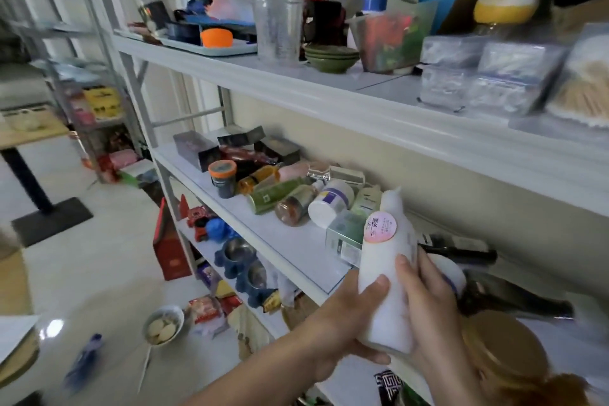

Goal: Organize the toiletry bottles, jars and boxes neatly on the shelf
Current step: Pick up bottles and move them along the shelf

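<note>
A tall white bottle (387, 260) with a round pink label is held upright in front of the middle shelf (296, 241). My left hand (342, 330) grips its lower part, thumb across the front. My right hand (431, 310) wraps the bottle's right side. Behind it on the shelf lies a jumble: a green bottle (273, 196), an amber bottle (255, 180), a brown jar (295, 204), a white jar (329, 204), a dark jar with an orange lid (223, 178), pale green boxes (346, 234) and dark boxes (197, 148).
The upper shelf (296, 82) carries a tray, green bowls, clear bottles, a blue pump bottle and packs of cotton swabs. A gold-lidded jar (501, 346) and dark bottles lie to the right of my hands. The lower shelf holds snacks and metal bowls. A bowl sits on the floor.
</note>
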